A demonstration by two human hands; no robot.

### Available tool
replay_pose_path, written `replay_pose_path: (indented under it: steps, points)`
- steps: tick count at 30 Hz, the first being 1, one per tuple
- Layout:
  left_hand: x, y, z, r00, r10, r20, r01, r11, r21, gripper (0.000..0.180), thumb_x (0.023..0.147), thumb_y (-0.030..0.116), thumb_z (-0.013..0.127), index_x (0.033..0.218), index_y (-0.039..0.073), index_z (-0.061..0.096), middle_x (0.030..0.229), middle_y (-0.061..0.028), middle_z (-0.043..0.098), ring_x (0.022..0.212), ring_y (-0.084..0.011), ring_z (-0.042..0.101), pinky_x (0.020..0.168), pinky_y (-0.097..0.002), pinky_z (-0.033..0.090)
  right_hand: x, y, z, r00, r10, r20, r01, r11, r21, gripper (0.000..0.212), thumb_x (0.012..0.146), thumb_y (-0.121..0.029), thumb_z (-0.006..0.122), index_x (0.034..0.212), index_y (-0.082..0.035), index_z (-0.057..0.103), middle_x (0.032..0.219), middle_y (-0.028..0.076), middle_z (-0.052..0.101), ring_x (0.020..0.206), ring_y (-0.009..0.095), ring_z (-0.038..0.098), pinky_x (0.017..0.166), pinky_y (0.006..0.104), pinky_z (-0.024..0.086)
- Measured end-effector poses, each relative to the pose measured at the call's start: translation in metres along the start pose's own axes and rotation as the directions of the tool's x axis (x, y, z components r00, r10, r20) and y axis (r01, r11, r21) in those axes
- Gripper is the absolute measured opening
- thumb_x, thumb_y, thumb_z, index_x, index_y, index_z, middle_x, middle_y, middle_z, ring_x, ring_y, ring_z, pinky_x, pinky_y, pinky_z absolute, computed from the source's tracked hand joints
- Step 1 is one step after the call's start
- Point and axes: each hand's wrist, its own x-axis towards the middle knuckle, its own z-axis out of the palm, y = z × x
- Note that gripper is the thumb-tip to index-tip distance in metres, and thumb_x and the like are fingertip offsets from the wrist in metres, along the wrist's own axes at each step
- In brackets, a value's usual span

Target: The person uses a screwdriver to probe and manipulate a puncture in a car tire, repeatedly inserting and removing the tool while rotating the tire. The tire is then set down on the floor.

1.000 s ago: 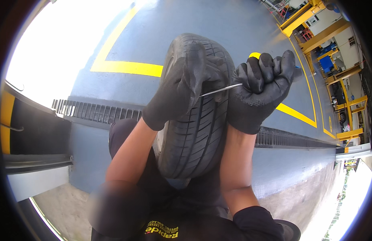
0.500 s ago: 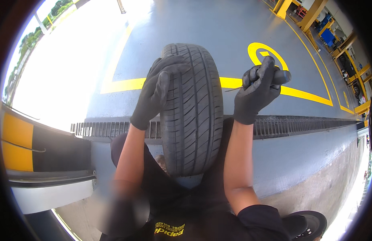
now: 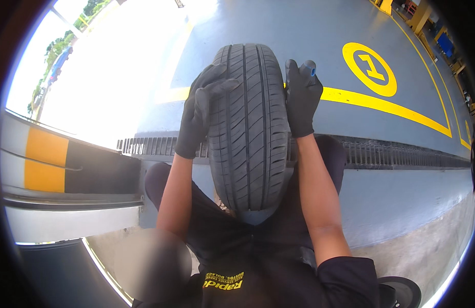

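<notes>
A black car tire (image 3: 250, 133) stands upright between my knees, its tread facing up toward me. My left hand (image 3: 199, 110), in a dark work glove, lies open against the tire's left side, fingers reaching over the tread. On the right, my gloved right hand (image 3: 302, 97) is closed round a screwdriver-like tool (image 3: 309, 66) with a dark handle and a bluish end. That hand is at the tire's right shoulder, apparently touching it. The tool's shank is hidden behind the hand now.
A drain grate (image 3: 386, 155) crosses the grey floor behind the tire. Farther off is a yellow painted line (image 3: 381, 109) with a round marking (image 3: 370, 70). A yellow-and-black striped edge (image 3: 45, 159) runs along the left. A black round seat or wheel (image 3: 402, 292) is at lower right.
My right hand has come left to the tire's side, and the tool's thin shank has gone out of sight. My left hand keeps its place on the tire. The whole view has shifted slightly.
</notes>
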Motion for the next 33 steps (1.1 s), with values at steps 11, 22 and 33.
replay_pose_path:
  steps: [11, 22, 33]
  points:
    - [-0.056, -0.013, -0.010, 0.950, -0.293, -0.109, 0.277, 0.951, -0.140, 0.069, 0.111, 0.051, 0.016, 0.157, 0.001, 0.033, 0.160, -0.0183, 0.035, 0.150, -0.0332, 0.033, 0.122, -0.0445, 0.031, -0.011, 0.028, 0.012, 0.996, 0.051, -0.078, -0.052, 0.998, -0.019, 0.031, 0.097, -0.022, 0.069, 0.078, -0.002, 0.053, 0.060, 0.001, 0.043, 0.056, 0.011, 0.044, 0.056, 0.0310, 0.039]
    - [-0.149, -0.038, -0.034, 0.969, -0.206, 0.137, 0.199, 0.978, 0.066, 0.064, 0.109, 0.045, 0.044, 0.152, -0.003, 0.040, 0.165, -0.0272, 0.022, 0.151, -0.0401, 0.029, 0.122, -0.0455, 0.027, -0.014, 0.020, 0.014, 0.999, 0.009, 0.044, -0.011, 0.999, 0.033, 0.032, 0.093, -0.029, 0.073, 0.079, -0.001, 0.065, 0.066, -0.001, 0.056, 0.061, 0.009, 0.048, 0.060, 0.0287, 0.041]
    - [0.001, -0.015, -0.042, 0.872, -0.490, -0.011, 0.490, 0.872, 0.001, 0.073, 0.105, 0.058, 0.044, 0.153, 0.002, 0.045, 0.152, -0.0183, 0.050, 0.142, -0.0268, 0.046, 0.116, -0.0353, 0.036, 0.005, 0.040, 0.001, 0.869, 0.079, 0.488, 0.184, 0.864, -0.469, 0.041, 0.093, -0.043, 0.065, 0.100, -0.003, 0.072, 0.084, 0.013, 0.071, 0.073, 0.026, 0.066, 0.073, 0.0386, 0.052]
